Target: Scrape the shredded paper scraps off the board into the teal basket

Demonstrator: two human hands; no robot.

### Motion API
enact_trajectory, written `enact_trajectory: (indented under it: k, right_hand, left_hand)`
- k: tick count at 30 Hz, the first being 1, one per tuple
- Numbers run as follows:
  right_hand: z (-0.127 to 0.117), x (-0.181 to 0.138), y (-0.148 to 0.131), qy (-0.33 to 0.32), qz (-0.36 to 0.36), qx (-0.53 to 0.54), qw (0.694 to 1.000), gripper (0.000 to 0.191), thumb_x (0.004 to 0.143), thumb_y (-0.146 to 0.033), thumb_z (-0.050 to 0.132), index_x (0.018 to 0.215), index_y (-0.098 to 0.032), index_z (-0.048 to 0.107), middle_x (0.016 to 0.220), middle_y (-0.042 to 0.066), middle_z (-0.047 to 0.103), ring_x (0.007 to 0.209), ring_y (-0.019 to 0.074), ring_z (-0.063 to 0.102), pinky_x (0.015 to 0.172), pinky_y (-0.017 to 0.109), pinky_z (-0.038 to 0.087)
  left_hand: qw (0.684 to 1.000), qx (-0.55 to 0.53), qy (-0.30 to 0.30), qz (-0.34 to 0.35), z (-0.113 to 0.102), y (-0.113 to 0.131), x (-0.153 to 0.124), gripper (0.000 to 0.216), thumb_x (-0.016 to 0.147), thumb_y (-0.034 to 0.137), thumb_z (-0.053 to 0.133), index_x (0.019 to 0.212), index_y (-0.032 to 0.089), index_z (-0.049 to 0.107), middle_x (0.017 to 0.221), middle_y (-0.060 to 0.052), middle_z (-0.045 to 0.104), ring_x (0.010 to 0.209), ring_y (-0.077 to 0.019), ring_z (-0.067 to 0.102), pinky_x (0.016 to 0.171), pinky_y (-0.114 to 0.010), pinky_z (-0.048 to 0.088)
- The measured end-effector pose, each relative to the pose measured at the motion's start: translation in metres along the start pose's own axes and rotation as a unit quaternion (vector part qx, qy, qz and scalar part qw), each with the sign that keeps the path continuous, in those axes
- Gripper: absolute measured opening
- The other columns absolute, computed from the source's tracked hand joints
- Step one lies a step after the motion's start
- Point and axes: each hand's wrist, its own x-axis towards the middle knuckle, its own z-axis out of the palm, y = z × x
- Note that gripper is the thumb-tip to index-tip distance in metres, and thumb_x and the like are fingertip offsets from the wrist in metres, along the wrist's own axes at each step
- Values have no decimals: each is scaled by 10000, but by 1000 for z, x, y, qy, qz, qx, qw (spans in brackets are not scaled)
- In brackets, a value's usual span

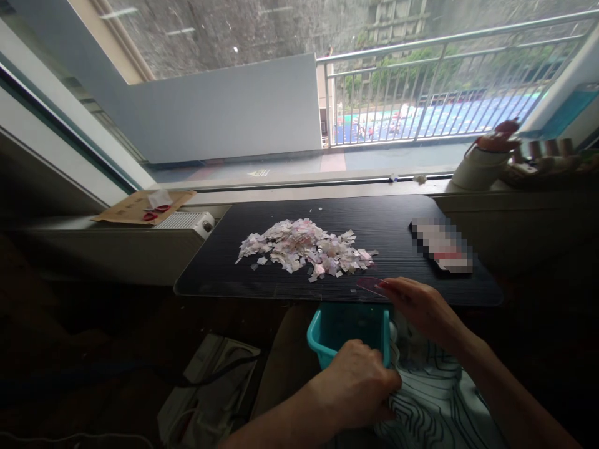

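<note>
A heap of small pale paper scraps (304, 244), with pinkish and lilac bits, lies on the dark tabletop (384, 218). Just beneath the front edge of the table is a teal plastic basket (314, 330), its mouth facing up. My left hand (358, 380) is closed on the near right side of its rim. Over the table's front edge, my right hand (418, 305) pinches a thin, clear, pink-tinted plastic piece (369, 285), which points left toward the scraps. A few loose scraps lie close to that piece. The inside of the basket is mostly in shadow.
A pixelated flat object (442, 246) lies at the table's right. Red-handled scissors (156, 212) rest on a brown envelope (126, 209) on the left sill. A light container (475, 165) stands at the back right. A white bag-like object (210, 386) lies below left.
</note>
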Motion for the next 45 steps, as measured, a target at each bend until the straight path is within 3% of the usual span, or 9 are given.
enact_trajectory:
  k: [5, 9, 14, 18, 23, 27, 37, 42, 45]
  right_hand:
    - [3, 1, 0, -55, -44, 5, 998, 263, 918, -346, 438, 882, -200, 655, 801, 39, 674, 684, 151, 605, 640, 249, 463]
    - [-4, -8, 7, -7, -15, -15, 1000, 264, 914, -334, 441, 962, -190, 657, 872, 60, 684, 715, 160, 611, 643, 256, 470]
    - [-9, -16, 8, -40, -27, -10, 999, 270, 910, -341, 444, 967, -199, 667, 847, 51, 682, 707, 156, 611, 653, 254, 478]
    - [-9, -14, 7, -4, -13, -10, 1000, 277, 902, -350, 444, 961, -201, 670, 836, 57, 685, 700, 162, 610, 629, 256, 477]
    - [-10, -9, 9, -49, -29, 2, 998, 281, 897, -367, 448, 899, -203, 677, 811, 54, 684, 679, 159, 601, 614, 256, 472]
    - [-10, -8, 16, -23, -11, -5, 1000, 265, 887, -361, 459, 930, -199, 663, 870, 51, 692, 706, 158, 612, 646, 257, 479]
    - [-11, 7, 17, -26, -2, -14, 1000, 249, 872, -347, 456, 936, -195, 643, 868, 47, 692, 705, 152, 607, 636, 248, 470]
    - [-8, 11, 15, -89, 0, -3, 996, 249, 885, -364, 439, 887, -200, 626, 779, 16, 671, 639, 132, 574, 596, 233, 447]
    - [-7, 10, 14, -76, 24, 5, 997, 251, 883, -379, 444, 902, -200, 618, 773, 14, 661, 645, 135, 568, 594, 238, 441]
  left_hand:
    - [1000, 7, -2, 1, -4, 1, -2, 269, 762, 461, 669, 787, 196, 632, 718, -42, 638, 665, -236, 625, 606, -325, 449]
    - [1000, 7, -9, 5, -7, 2, -3, 283, 764, 473, 670, 817, 197, 638, 752, -48, 641, 692, -243, 627, 614, -331, 453]
    - [1000, 4, -14, 9, -9, 2, -1, 283, 769, 466, 665, 825, 190, 635, 762, -50, 639, 690, -241, 623, 606, -326, 450]
    - [1000, 5, -15, 8, -10, 3, 0, 286, 782, 472, 647, 832, 191, 637, 764, -52, 640, 686, -244, 623, 588, -325, 444]
    - [1000, 7, -14, 3, -9, 3, -3, 279, 776, 474, 650, 821, 199, 631, 751, -43, 633, 679, -241, 619, 579, -325, 433]
    - [1000, 7, -11, 1, -9, 2, -3, 252, 778, 451, 651, 817, 203, 625, 746, -38, 624, 681, -235, 614, 583, -322, 428]
    - [1000, 6, -18, 2, -11, 2, -5, 252, 790, 451, 650, 835, 205, 624, 759, -39, 626, 695, -227, 613, 601, -311, 436]
    - [1000, 0, -19, -1, -11, 0, -4, 271, 792, 463, 649, 842, 198, 621, 759, -42, 628, 697, -225, 611, 616, -303, 436]
    - [1000, -4, -18, 0, -11, 0, -4, 266, 799, 459, 644, 845, 198, 620, 764, -45, 629, 702, -225, 610, 623, -301, 436]
